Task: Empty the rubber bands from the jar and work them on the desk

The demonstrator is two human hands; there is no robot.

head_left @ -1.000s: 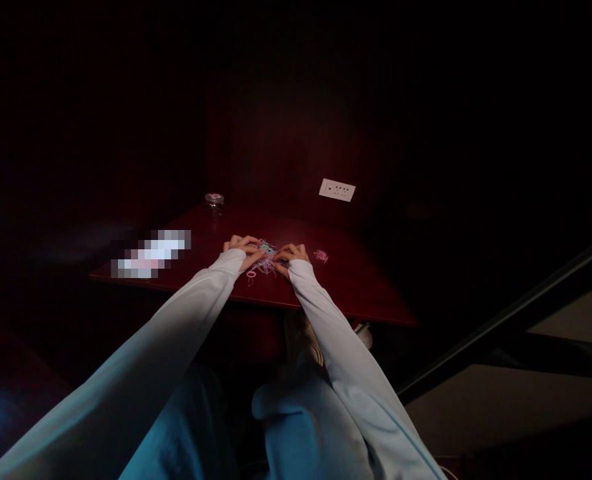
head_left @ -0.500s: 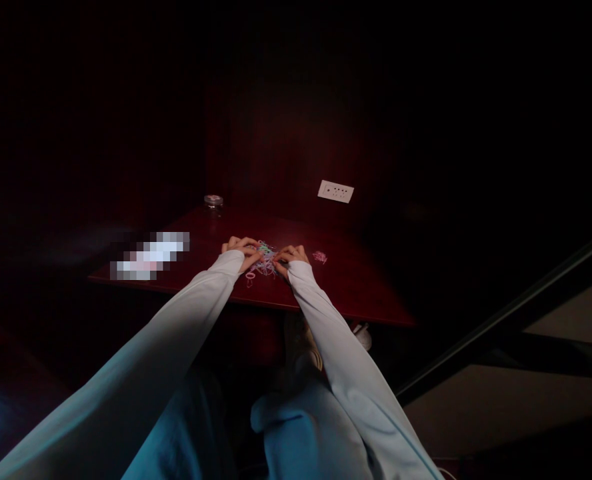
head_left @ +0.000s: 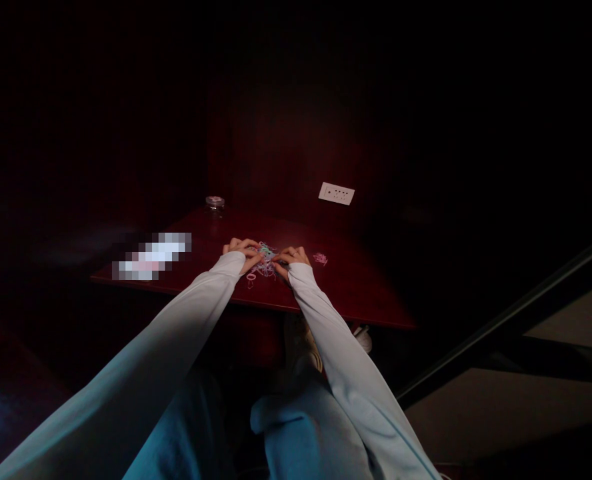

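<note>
A loose pile of small, thin, multicoloured bands that look like elastic hair ties [head_left: 267, 268] lies on the dark red table [head_left: 356, 293]. At the pile's left edge is my left hand [head_left: 240, 249], its fingers bent and its thumb apart from them, touching the bands. From the right my right hand [head_left: 293, 256] reaches in, fingertips and thumb close together at the pile; what is between them is too small to make out. A pink loop [head_left: 251, 277] sits just in front of the pile. Right of my right hand is a small separate heap of pink bands [head_left: 321, 259].
A small clear lidded jar [head_left: 215, 203] stands at the table's back left. A blurred-out pale item [head_left: 153, 257] lies at the left edge. A white socket plate [head_left: 337, 193] is on the back wall. A dark slanting bar [head_left: 501, 327] runs at the right.
The view has shifted very slightly. Both hands stay at the pile, with only tiny finger movement; the pink heap and jar keep their places.
</note>
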